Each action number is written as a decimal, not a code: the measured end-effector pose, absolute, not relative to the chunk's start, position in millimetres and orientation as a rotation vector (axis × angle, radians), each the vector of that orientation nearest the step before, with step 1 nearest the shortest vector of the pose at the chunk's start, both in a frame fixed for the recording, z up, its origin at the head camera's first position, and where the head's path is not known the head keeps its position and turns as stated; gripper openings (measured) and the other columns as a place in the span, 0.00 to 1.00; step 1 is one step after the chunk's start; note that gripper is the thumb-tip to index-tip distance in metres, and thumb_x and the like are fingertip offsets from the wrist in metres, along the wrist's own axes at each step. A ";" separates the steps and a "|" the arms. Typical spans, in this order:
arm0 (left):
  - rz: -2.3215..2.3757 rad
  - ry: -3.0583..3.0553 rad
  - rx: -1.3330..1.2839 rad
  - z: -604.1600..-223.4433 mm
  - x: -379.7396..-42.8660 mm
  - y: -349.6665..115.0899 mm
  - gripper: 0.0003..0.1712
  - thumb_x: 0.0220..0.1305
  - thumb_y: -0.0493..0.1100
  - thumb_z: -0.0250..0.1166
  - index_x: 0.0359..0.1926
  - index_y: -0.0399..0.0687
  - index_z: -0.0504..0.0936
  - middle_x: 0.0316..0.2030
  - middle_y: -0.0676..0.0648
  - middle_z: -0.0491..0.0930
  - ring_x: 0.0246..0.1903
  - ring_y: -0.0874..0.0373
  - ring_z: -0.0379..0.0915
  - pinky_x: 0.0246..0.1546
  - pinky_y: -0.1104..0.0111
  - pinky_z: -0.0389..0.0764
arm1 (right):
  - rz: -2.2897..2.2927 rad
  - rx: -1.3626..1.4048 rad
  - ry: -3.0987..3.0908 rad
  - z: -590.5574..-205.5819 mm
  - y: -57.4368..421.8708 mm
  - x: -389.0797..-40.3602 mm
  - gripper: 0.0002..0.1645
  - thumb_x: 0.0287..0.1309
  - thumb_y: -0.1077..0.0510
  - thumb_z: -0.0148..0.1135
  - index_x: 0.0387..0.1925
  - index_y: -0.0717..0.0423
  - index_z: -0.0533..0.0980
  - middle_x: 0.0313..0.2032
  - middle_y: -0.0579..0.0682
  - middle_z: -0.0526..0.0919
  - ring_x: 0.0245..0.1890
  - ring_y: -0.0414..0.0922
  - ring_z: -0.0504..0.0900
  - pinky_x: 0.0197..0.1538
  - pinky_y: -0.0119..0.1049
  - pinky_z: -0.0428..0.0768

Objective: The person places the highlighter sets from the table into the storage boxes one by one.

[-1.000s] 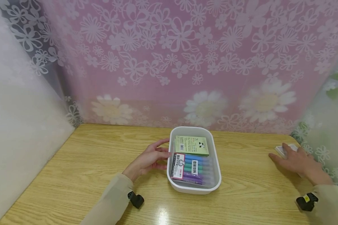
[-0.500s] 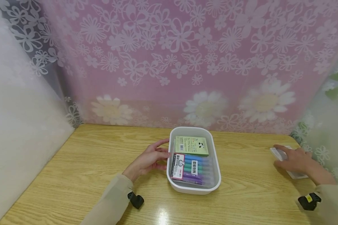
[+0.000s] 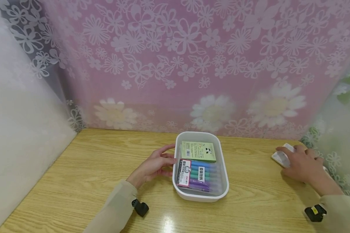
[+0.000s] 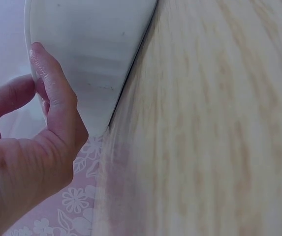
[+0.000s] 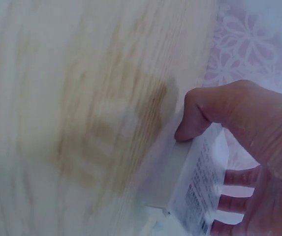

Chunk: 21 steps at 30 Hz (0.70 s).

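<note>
A white plastic bin (image 3: 199,196) stands near the middle of the table. My left hand (image 3: 153,165) is at its left side, fingertips touching the wall and rim; in the left wrist view the fingers (image 4: 57,98) lie along the outer wall. Inside the bin lie a pale green packet (image 3: 199,151) with a panda picture and a clear pouch of blue, green and purple pens (image 3: 199,176). At the far right, my right hand (image 3: 304,161) holds a flat white box (image 5: 195,182) with small print, thumb on one edge and fingers on the opposite side.
The wood-grain table (image 3: 105,168) carries the bin. A pink flowered curtain (image 3: 175,64) hangs along the back edge, with pale sheets at both sides. A black wrist camera (image 3: 140,207) sits on the left sleeve and another camera (image 3: 315,213) on the right.
My right hand closes round the white box and shifts it leftward and toward the back, turning it. The left hand and the bin stay in place.
</note>
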<state>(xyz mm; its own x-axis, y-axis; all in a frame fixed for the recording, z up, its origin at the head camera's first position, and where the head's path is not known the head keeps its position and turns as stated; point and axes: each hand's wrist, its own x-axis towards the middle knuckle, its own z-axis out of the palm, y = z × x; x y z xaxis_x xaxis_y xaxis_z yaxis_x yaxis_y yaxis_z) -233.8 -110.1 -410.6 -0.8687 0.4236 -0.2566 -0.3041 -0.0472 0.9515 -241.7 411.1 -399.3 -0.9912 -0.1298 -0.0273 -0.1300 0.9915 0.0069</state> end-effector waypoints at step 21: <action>1.965 1.753 0.149 -412.6 -235.8 -109.9 0.41 0.69 0.35 0.63 0.79 0.54 0.59 0.51 0.43 0.77 0.42 0.56 0.82 0.31 0.67 0.88 | -0.111 -0.544 3.470 -384.8 358.1 -227.2 0.46 0.39 0.49 0.81 0.63 0.48 0.71 0.65 0.68 0.66 0.55 0.73 0.65 0.42 0.79 0.66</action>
<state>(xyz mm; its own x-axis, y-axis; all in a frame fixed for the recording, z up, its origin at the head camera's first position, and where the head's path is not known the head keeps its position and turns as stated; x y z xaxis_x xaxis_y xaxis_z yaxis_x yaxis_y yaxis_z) -235.8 -109.9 -412.6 -0.8696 0.4303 -0.2421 -0.2895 -0.0472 0.9560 -227.2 358.1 -384.8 -0.8851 -0.2839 0.3688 -0.3069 0.9517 -0.0040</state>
